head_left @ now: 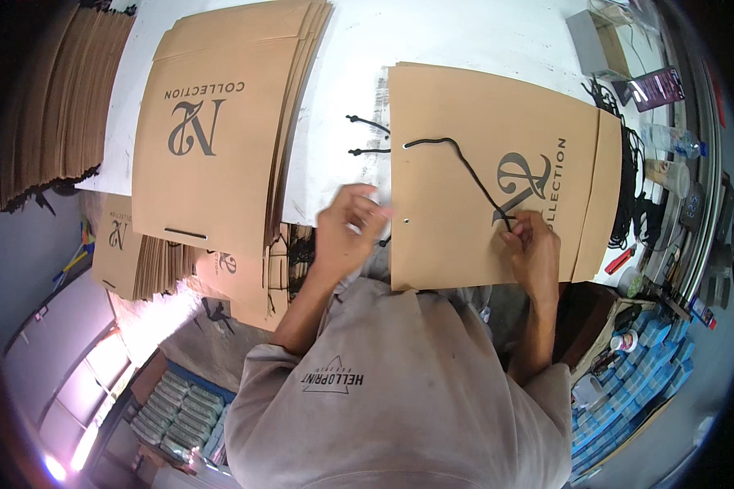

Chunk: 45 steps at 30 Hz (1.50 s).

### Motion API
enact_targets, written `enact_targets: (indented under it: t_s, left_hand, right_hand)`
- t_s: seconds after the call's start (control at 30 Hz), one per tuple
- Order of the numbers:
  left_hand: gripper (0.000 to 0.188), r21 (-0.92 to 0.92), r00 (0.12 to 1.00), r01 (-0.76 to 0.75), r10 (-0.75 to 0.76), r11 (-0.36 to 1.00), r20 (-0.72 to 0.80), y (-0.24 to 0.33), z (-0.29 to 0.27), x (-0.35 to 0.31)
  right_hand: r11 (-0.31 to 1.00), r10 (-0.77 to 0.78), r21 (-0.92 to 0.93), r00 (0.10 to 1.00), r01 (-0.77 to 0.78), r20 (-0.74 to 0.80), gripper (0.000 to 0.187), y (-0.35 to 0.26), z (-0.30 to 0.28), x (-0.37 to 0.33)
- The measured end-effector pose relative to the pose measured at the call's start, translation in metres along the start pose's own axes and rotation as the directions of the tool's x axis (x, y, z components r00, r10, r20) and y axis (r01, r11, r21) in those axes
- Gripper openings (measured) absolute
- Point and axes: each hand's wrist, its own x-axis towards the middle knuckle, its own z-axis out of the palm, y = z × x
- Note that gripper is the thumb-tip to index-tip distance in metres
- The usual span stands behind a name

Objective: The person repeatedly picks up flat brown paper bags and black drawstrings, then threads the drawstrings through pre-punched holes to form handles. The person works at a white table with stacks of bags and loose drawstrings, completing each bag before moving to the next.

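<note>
A flat brown paper bag (pixel 465 106) with dark printing lies in front of me on the white table. A black cord (pixel 469 167) comes out of its upper punched hole and runs slantwise across the face. My right hand (pixel 532 248) pinches that cord's end over the print. Beside the bag's left edge is my left hand (pixel 351 228), fingers loosely curled and apart, with nothing seen in them. The lower punched hole (pixel 406 221) has no cord showing in it. Two knotted cord ends (pixel 367 124) stick out past the left edge, near the upper hole.
A stack of similar bags (pixel 212 73) lies to the left, with more brown stacks (pixel 61 106) beyond. Loose black cords (pixel 632 187) hang along the right side, near a red cutter (pixel 619 261), a plastic bottle (pixel 673 140) and a grey box (pixel 595 45).
</note>
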Motion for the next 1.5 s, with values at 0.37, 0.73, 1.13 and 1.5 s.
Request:
enact_targets:
  t_s: [0.37, 0.73, 1.13, 1.5]
  left_hand:
    - [0.029, -0.349, 0.963, 0.112, -0.015, 0.93, 0.269, -0.005, 0.001, 0.016]
    - [0.043, -0.397, 0.897, 0.172, 0.023, 0.902, 0.442, -0.005, -0.001, 0.019]
    - [0.017, 0.019, 0.938, -0.177, 0.174, 0.984, -0.301, -0.024, -0.074, 0.019]
    - [0.035, -0.368, 0.963, 0.217, -0.136, 0.904, 0.233, 0.029, -0.008, -0.008]
  right_hand:
    - [0.587, -0.311, 0.737, 0.934, 0.335, -0.177, 0.008, -0.059, 0.089, 0.008]
    - [0.66, -0.432, 0.528, 0.845, 0.535, -0.316, 0.01, -0.064, 0.1, 0.003]
    - [0.559, -0.234, 0.705, 0.899, 0.436, -0.37, 0.028, -0.042, 0.118, 0.014]
    - [0.413, -0.609, 0.592, 0.693, 0.692, -0.386, 0.023, -0.101, 0.088, -0.005]
